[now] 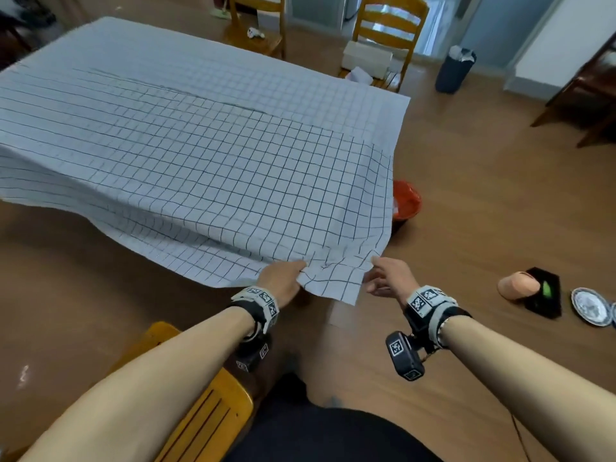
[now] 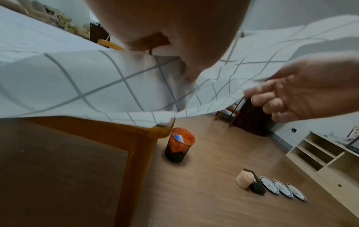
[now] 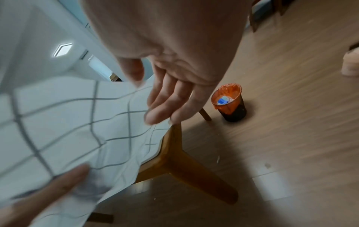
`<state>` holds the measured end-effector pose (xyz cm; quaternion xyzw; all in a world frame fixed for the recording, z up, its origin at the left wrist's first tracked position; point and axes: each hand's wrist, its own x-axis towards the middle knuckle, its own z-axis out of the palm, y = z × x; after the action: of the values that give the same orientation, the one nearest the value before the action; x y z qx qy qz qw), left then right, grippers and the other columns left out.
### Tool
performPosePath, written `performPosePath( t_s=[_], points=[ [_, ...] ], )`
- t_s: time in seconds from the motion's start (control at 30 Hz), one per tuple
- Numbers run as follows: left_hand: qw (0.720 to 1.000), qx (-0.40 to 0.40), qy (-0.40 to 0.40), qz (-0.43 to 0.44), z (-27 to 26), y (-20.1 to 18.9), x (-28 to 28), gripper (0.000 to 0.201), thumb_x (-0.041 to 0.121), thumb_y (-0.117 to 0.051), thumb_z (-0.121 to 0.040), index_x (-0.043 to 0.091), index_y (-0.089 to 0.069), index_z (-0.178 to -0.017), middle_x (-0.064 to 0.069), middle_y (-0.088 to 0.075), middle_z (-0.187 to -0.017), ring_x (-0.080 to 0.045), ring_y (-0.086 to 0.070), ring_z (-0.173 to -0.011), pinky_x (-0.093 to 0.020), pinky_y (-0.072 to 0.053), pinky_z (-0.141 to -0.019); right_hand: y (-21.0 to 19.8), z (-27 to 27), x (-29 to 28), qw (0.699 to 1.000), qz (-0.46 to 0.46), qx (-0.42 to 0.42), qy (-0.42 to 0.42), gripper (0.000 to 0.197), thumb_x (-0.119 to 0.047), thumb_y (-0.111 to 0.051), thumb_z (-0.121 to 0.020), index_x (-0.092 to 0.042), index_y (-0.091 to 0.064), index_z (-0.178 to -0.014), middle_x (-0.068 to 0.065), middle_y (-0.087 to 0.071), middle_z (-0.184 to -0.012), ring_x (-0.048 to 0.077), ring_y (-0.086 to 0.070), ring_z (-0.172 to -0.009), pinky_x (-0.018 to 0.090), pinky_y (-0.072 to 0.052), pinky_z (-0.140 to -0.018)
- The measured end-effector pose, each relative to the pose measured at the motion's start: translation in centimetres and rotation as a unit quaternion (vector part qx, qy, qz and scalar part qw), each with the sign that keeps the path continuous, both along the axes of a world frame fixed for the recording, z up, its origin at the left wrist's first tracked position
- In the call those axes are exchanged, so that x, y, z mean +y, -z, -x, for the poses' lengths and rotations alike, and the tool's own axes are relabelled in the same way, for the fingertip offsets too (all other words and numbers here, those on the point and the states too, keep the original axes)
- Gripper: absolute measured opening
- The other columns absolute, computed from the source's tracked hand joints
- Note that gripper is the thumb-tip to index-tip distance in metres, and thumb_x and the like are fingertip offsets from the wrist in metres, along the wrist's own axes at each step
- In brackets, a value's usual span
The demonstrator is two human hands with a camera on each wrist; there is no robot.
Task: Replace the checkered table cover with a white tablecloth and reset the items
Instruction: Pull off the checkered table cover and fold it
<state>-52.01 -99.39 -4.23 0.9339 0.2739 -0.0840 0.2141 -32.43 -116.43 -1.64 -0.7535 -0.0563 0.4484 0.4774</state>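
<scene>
The checkered cover lies over the table, and its near right corner is lifted off the wooden table corner. My left hand grips the cover's near edge, thumb on top and fingers under the cloth. My right hand is beside that corner with relaxed, spread fingers that just touch the cloth edge. A pinkish cup, a black tray and patterned plates stand on the floor to the right.
An orange-lined bin stands on the floor by the table's right corner. Two wooden chairs are behind the table, one with a white bundle on its seat. Another chair is at my left knee. A dark bin stands far right.
</scene>
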Motion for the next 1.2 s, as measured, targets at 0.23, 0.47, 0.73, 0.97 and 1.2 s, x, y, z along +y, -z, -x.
performPosePath(
  t_s=[0.23, 0.47, 0.73, 0.97, 1.2],
  points=[
    [1.000, 0.009, 0.008, 0.010, -0.1, -5.7, 3.9, 0.034, 0.017, -0.061, -0.088, 0.020, -0.060, -0.122, -0.002, -0.067, -0.114, -0.024, -0.061, -0.108, -0.034, -0.047, -0.084, -0.2, -2.2, 1.3, 0.941, 0.080, -0.313, -0.097, 0.072, 0.000, -0.068, -0.080, -0.012, -0.040, -0.145, 0.006, -0.042, -0.145, 0.021, -0.053, -0.114, 0.032, -0.047, -0.095],
    [0.999, 0.022, 0.034, 0.009, -1.6, -10.3, 7.7, 0.050, 0.003, -0.052, -0.088, 0.019, -0.055, -0.135, -0.003, -0.060, -0.134, -0.023, -0.054, -0.122, -0.037, -0.046, -0.098, -1.2, -3.2, 6.4, 0.846, 0.110, -0.470, -0.227, 0.048, -0.032, -0.074, -0.077, -0.025, -0.064, -0.124, -0.003, -0.056, -0.137, 0.025, -0.037, -0.137, 0.044, -0.025, -0.119],
    [0.999, -0.039, 0.013, 0.004, -4.8, -12.8, 12.8, 0.031, 0.007, -0.057, -0.088, 0.025, -0.067, -0.112, 0.004, -0.067, -0.116, -0.019, -0.061, -0.108, -0.036, -0.050, -0.081, -1.6, -2.8, 6.2, 0.920, 0.078, -0.305, -0.233, 0.039, -0.047, -0.064, -0.092, -0.018, -0.067, -0.066, -0.005, -0.068, -0.070, 0.014, -0.062, -0.070, 0.028, -0.050, -0.069],
    [0.995, -0.089, -0.017, -0.034, -8.8, -11.9, 14.2, 0.017, 0.038, -0.058, -0.095, 0.030, -0.061, -0.080, 0.008, -0.063, -0.079, -0.016, -0.056, -0.077, -0.030, -0.043, -0.066, -2.2, -2.8, 5.9, 0.941, 0.099, -0.234, -0.223, 0.062, -0.058, -0.058, -0.091, -0.021, -0.033, -0.049, -0.008, -0.036, -0.043, 0.014, -0.035, -0.042, 0.030, -0.031, -0.055],
    [0.997, -0.080, 0.019, 0.001, -10.9, -8.9, 14.0, 0.017, 0.034, -0.057, -0.096, 0.030, -0.060, -0.080, 0.009, -0.062, -0.077, -0.018, -0.059, -0.080, -0.030, -0.044, -0.068, -2.4, -3.9, 7.4, 0.978, -0.028, -0.182, -0.097, 0.045, -0.042, -0.079, -0.081, -0.017, -0.066, -0.116, -0.004, -0.072, -0.109, 0.012, -0.068, -0.103, 0.041, -0.053, -0.098]
  ],
)
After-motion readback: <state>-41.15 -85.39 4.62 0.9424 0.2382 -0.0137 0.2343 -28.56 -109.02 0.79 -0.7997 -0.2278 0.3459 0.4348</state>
